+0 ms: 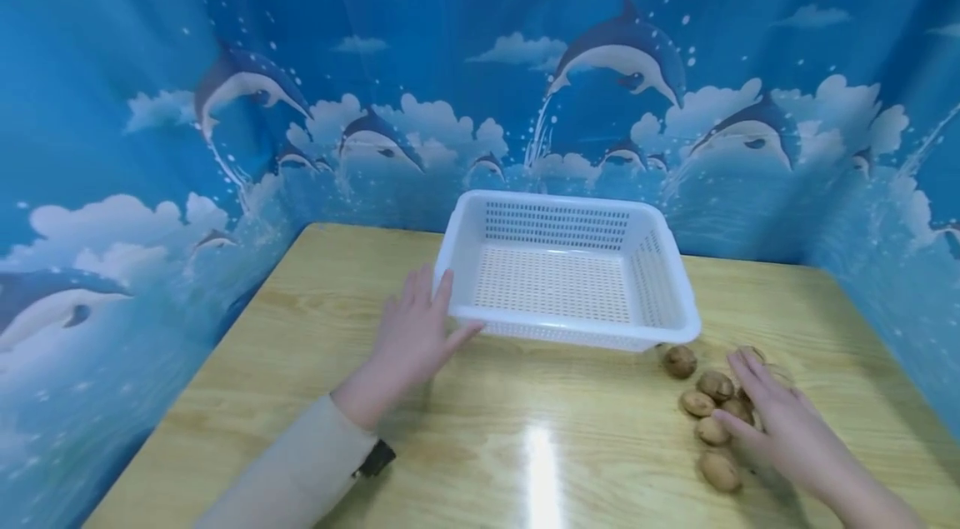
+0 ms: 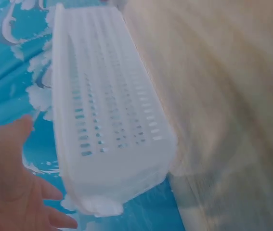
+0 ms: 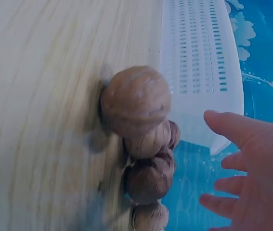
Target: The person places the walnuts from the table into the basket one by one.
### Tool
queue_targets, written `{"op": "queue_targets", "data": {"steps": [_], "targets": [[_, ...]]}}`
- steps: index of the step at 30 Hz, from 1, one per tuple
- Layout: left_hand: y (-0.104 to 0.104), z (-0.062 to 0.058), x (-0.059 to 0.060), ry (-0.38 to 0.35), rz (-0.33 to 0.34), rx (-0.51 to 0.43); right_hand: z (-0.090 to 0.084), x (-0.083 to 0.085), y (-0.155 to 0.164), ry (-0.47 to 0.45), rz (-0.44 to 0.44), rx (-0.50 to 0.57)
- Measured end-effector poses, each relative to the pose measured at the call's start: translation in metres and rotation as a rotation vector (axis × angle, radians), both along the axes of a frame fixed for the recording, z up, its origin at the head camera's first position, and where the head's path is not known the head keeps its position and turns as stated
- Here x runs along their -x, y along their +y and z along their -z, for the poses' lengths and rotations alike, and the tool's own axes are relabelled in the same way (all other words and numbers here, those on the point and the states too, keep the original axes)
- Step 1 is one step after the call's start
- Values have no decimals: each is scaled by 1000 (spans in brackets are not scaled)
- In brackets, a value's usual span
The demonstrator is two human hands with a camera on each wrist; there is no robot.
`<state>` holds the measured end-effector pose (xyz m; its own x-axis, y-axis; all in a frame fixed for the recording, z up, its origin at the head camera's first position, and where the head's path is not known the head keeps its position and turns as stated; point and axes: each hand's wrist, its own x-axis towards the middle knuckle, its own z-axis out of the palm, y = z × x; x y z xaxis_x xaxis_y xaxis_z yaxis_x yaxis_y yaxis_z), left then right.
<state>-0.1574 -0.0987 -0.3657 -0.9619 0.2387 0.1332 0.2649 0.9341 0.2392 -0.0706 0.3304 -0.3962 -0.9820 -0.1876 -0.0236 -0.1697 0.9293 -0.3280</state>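
A white plastic basket with slotted walls stands on the table, its bottom bare. My left hand is beside the basket's left front corner, fingers extended; in the left wrist view this hand appears alongside the basket, and whether it touches the rim I cannot tell. Several walnuts lie grouped to the right of the basket. Over the right side of the group hovers my right hand, fingers spread, hiding some of them. In the right wrist view, the hand is apart from the nearest walnut.
The light wood-grain table carries the basket and walnuts. A blue curtain printed with dolphins hangs behind the table and along both sides. A small black object sits at my left sleeve cuff.
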Motion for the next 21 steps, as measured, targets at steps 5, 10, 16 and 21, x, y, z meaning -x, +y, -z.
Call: {"op": "queue_targets", "data": {"steps": [5,10,16,21], "targets": [[16,-4,23,-68,-21,30,-2,-1,9,-19,33,29],[20,2,36,-159,-38,33,-1,2,18,-8,38,51],[21,7,37,-177,-30,-1,-2,8,32,-6,50,56],[22,6,28,-165,-26,-6,-3,16,44,-57,101,52]]}}
